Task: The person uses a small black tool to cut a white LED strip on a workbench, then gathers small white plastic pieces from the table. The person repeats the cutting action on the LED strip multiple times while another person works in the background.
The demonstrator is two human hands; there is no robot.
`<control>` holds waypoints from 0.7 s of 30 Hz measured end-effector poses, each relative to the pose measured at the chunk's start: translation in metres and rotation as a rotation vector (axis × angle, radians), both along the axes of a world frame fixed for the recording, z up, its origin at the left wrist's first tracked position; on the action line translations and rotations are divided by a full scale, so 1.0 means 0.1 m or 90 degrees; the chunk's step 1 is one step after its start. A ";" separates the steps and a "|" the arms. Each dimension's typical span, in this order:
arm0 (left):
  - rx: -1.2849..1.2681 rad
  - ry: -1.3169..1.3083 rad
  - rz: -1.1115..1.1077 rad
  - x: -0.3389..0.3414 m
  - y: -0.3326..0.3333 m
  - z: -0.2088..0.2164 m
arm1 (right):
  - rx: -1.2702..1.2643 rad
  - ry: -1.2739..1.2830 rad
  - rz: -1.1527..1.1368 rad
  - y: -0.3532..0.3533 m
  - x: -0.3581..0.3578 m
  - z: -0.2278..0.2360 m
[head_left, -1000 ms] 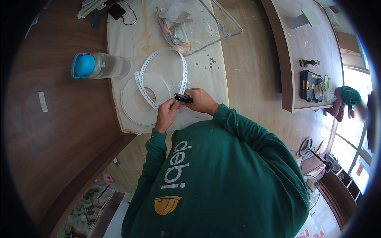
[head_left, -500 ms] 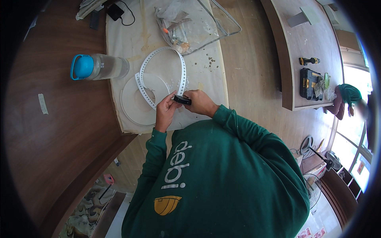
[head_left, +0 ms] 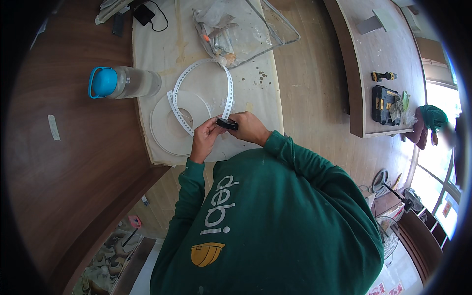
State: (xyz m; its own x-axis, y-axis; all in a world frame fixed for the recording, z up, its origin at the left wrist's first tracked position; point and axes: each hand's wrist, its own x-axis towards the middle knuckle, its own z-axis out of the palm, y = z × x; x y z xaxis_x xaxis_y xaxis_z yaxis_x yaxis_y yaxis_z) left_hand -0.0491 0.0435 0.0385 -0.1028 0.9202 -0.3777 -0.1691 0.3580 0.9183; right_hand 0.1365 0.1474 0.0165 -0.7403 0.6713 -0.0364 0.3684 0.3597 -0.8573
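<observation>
A long white strip (head_left: 229, 93) with a row of holes bends into a loop over the worktable. One end of it runs down to a small black tool, apparently a hole punch (head_left: 227, 124), between my hands. My right hand (head_left: 250, 129) is closed around the right side of this tool. From the left, my left hand (head_left: 205, 137) pinches at the strip's end beside the tool; the exact contact is hidden by the fingers. Under the loop lies a flat white ring (head_left: 156, 129), partly covered by the strip and my left hand. Small white bits are scattered near the strip.
A clear bottle with a blue lid (head_left: 103, 82) lies toward the left edge of the covered table (head_left: 263, 108). Beyond the loop is a clear plastic bag (head_left: 236, 34). A black adapter (head_left: 143, 14) sits far left. Another person (head_left: 432, 118) is by the right-hand table (head_left: 364, 98).
Both hands and the black tool keep nearly the same place. The right side of the strip's loop has shifted slightly to the right.
</observation>
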 end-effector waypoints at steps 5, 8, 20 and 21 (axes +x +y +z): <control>0.002 -0.001 -0.027 -0.01 0.01 0.03 | 0.005 -0.013 -0.003 -0.01 0.01 -0.03; -0.005 0.002 -0.033 -0.02 0.00 0.01 | 0.024 -0.028 0.002 -0.03 0.00 -0.08; -0.003 0.035 0.025 0.04 -0.04 -0.12 | 0.009 -0.006 -0.034 -0.07 -0.01 -0.30; -0.002 0.026 0.040 0.07 -0.05 -0.13 | 0.002 -0.002 -0.032 -0.07 -0.01 -0.32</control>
State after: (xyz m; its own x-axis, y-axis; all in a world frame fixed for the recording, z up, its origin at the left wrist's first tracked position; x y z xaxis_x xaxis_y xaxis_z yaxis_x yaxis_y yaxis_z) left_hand -0.0425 0.0389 0.0256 -0.1751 0.9106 -0.3744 -0.1536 0.3504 0.9239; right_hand 0.1359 0.1400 -0.0153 -0.7056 0.7076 -0.0368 0.3890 0.3435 -0.8548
